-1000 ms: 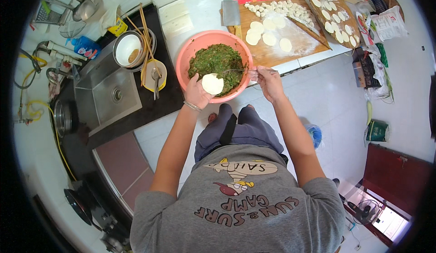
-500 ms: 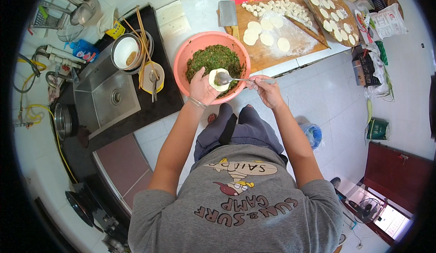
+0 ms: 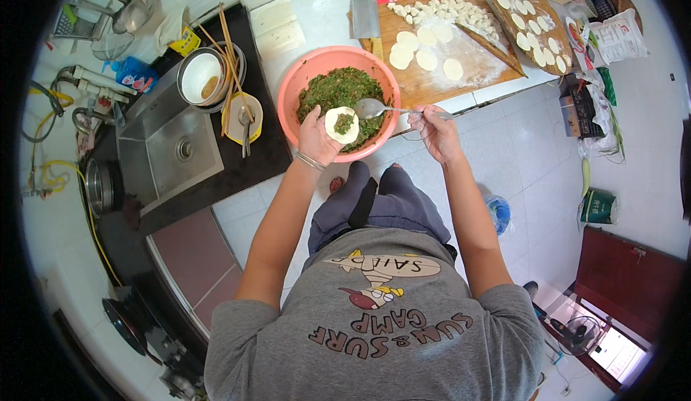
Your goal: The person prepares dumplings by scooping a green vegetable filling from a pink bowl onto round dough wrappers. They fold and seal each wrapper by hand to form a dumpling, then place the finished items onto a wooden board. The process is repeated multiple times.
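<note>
Dough round (image 3: pixel 332 122) over near-left side of pink bowl (image 3: pixel 290 106), resting on my left hand (image 3: pixel 317 141): palm up, mostly open, thumb clear, fingers largely hidden. Right hand (image 3: pixel 436 134) just off bowl's right rim, closed in pinch on spoon (image 3: pixel 372 108). Spoon lies sideways across that rim, long axis pointing left, tip beside dough's upper right edge; touching or not, can't tell. Left hand nearer, right under dough. Round looks pale, thin, flat, unfolded; small green filling dab (image 3: pixel 344 124) sits near middle.
</note>
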Demonstrator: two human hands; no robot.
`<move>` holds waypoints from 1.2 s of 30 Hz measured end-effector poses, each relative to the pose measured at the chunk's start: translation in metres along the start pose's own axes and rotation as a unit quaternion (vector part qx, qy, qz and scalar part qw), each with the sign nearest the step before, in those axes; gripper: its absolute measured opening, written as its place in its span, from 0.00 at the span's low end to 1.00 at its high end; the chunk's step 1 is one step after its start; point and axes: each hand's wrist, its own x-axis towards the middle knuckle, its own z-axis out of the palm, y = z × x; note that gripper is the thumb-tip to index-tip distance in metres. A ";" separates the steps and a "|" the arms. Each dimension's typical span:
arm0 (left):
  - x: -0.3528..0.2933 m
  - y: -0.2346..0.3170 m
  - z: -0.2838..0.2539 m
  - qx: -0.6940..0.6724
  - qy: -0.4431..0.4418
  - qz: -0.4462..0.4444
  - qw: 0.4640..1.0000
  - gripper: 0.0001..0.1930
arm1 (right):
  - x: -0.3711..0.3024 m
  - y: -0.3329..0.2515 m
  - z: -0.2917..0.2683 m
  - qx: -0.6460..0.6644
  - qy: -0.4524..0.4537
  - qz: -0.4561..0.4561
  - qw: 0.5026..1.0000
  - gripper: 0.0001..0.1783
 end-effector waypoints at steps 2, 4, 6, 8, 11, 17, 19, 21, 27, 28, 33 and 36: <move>0.000 0.003 -0.009 -0.002 0.020 0.014 1.000 0.26 | 0.003 0.002 0.001 -0.058 0.026 -0.027 0.998 0.11; 0.001 0.009 -0.023 -0.006 0.030 0.028 0.999 0.25 | 0.005 0.010 -0.003 -0.164 0.030 -0.037 0.985 0.11; -0.003 0.015 -0.035 0.004 0.040 0.051 0.998 0.24 | 0.007 0.022 -0.006 -0.316 0.012 -0.027 0.948 0.11; -0.006 0.017 -0.041 0.000 0.055 0.063 0.997 0.21 | 0.001 0.038 0.005 -0.403 -0.017 -0.038 0.914 0.10; -0.011 0.016 -0.048 -0.015 0.051 0.076 0.996 0.21 | -0.005 0.048 0.024 -0.517 -0.085 -0.096 0.847 0.09; -0.015 0.014 -0.040 -0.006 0.054 0.083 0.995 0.21 | -0.009 0.062 0.018 -0.557 -0.135 -0.146 0.807 0.08; -0.013 0.014 -0.045 -0.005 0.054 0.083 0.995 0.21 | -0.010 0.061 0.020 -0.543 -0.136 -0.118 0.820 0.08; -0.013 0.015 -0.044 0.001 0.061 0.084 0.995 0.21 | -0.011 0.059 0.021 -0.539 -0.143 -0.095 0.825 0.08; -0.012 0.017 -0.040 0.021 0.070 0.090 0.993 0.21 | -0.004 0.059 0.034 -0.561 -0.074 -0.034 0.824 0.08; -0.012 0.017 -0.038 0.024 0.072 0.090 0.993 0.21 | -0.001 0.061 0.034 -0.533 -0.054 -0.019 0.844 0.09; -0.010 0.019 -0.042 0.022 0.063 0.091 0.994 0.21 | 0.017 0.075 0.024 -0.413 0.043 0.040 0.909 0.11; -0.009 0.020 -0.046 0.016 0.063 0.095 0.993 0.21 | 0.025 0.077 0.020 -0.373 0.062 0.094 0.921 0.13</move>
